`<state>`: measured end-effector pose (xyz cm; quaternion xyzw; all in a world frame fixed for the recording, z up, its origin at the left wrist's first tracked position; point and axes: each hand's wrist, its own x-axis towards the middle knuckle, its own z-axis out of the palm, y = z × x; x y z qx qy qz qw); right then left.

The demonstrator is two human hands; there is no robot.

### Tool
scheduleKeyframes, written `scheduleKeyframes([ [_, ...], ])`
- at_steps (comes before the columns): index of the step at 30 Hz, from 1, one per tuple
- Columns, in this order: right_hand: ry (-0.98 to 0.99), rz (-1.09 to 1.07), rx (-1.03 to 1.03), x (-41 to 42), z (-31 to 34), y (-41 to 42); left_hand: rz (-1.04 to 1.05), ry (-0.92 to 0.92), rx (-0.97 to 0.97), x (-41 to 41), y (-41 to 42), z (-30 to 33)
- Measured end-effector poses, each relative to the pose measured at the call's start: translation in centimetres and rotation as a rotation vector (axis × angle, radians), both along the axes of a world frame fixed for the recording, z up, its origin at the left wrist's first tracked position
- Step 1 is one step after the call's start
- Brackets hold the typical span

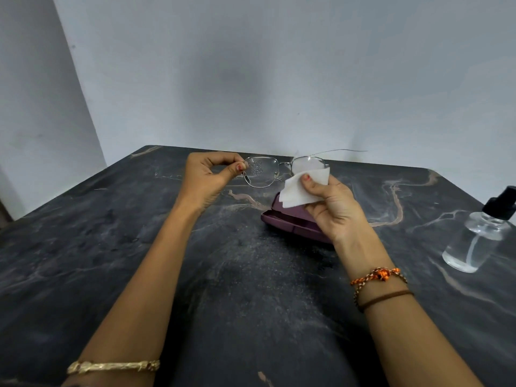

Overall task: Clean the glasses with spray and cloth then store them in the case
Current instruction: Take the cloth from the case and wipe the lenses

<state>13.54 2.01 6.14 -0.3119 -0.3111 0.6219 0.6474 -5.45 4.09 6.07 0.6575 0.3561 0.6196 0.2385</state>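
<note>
Thin metal-framed glasses (282, 164) are held up above the table, arms unfolded. My left hand (206, 174) pinches the frame at its left end, beside the left lens, which carries fine spray droplets. My right hand (332, 208) grips a folded white cloth (301, 188) and presses it against the lower edge of the right lens. Under that hand lies an open purple case (287, 222), partly hidden by the hand and cloth. A clear spray bottle (474, 241) with a black nozzle stands at the right.
The dark marbled table (139, 247) reaches a pale wall at the back and a corner at the left. The bottle stands close to the table's right edge. Bangles and thread bands circle both wrists.
</note>
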Motion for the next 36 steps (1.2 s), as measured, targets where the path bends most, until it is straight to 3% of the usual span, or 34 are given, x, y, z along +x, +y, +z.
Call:
scheduleKeyframes([
  [8,0.068,-0.126,-0.034,-0.7,-0.2,0.1,-0.011,-0.003,0.022,-0.3,-0.6,-0.1],
  [13,0.131,-0.075,0.072,-1.5,-0.2,-0.2,0.001,0.003,0.038,-0.1,-1.0,-0.3],
  [20,0.124,-0.088,0.054,-1.4,0.2,-0.6,0.019,0.010,0.025,-0.2,-1.1,-0.2],
  [27,0.387,-0.005,0.081,-1.4,0.3,-0.6,0.021,0.064,0.012,0.2,-1.4,-0.1],
  [31,0.309,-0.008,0.126,-1.4,0.2,-0.7,0.034,0.056,0.024,0.4,-1.6,-0.1],
  [36,0.129,-0.163,0.055,-1.7,0.4,-0.9,0.034,-0.007,0.069,-0.1,-1.5,0.2],
])
